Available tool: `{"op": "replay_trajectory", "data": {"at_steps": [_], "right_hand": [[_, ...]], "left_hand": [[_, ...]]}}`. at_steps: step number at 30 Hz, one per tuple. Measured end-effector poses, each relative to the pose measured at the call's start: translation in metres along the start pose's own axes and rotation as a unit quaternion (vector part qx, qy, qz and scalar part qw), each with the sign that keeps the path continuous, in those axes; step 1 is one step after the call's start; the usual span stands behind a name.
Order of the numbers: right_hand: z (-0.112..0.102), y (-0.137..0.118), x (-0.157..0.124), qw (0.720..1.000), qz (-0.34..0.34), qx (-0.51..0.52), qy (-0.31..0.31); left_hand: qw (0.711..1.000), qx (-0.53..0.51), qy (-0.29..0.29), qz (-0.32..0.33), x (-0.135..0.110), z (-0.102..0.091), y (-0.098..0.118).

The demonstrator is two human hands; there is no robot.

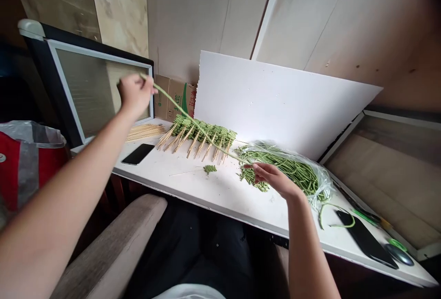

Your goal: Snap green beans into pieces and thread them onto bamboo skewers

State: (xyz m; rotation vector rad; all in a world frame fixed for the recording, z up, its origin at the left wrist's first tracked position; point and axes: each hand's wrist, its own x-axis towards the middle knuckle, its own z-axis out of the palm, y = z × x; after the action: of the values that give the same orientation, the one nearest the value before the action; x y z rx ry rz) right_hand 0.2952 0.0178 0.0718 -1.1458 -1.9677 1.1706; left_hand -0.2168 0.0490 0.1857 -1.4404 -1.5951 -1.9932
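Observation:
A long green bean [188, 116] is stretched at a slant between my two hands. My left hand [136, 91], raised high at the left, pinches its upper end. Lower down, my right hand [270, 177] is closed on the other end, above a heap of cut bean pieces [253, 180]. Behind it lies a clear plastic bag [325, 182] full of long green beans [292, 166]. Stacked bean skewers [206, 131] stand at the back of the table, their sticks pointing forward. In front of them is one small row of bean pieces [209, 169] on a thin stick.
Loose bamboo sticks [146, 131] and a dark phone [138, 154] lie on the white table [193, 186] at left. A cardboard box [172, 99] and a white board [275, 101] stand behind. At right are a long black device [368, 239], a mouse [399, 254] and a curled bean [339, 216].

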Motion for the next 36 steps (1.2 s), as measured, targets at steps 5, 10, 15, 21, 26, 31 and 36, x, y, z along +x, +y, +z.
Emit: {"op": "replay_trajectory", "data": {"at_steps": [5,10,15,21,26,31,36], "right_hand": [[-0.029,0.017,-0.023,0.996,-0.024,0.037,0.083],[-0.037,0.019,-0.031,0.981,-0.034,0.048,0.183],[-0.034,0.007,-0.041,0.990,-0.022,-0.031,0.139],[-0.012,-0.014,-0.040,0.993,-0.057,-0.044,0.093],[0.010,-0.022,-0.036,0.993,-0.080,-0.010,0.085],[0.028,-0.025,-0.028,0.985,-0.098,0.009,0.140],[0.041,-0.025,-0.030,0.976,-0.125,-0.009,0.181]], "left_hand": [[0.985,-0.065,-0.045,-0.155,-0.098,0.017,-0.065],[0.944,-0.060,-0.097,-0.309,-0.163,0.021,-0.103],[0.937,-0.032,-0.112,-0.330,-0.193,0.016,-0.123],[0.950,0.086,-0.178,-0.240,-0.200,0.016,-0.135],[0.966,0.228,-0.121,-0.030,-0.211,0.026,-0.090],[0.960,0.017,-0.256,0.113,-0.234,0.052,0.020],[0.878,-0.227,-0.417,0.057,-0.263,0.070,0.104]]}}
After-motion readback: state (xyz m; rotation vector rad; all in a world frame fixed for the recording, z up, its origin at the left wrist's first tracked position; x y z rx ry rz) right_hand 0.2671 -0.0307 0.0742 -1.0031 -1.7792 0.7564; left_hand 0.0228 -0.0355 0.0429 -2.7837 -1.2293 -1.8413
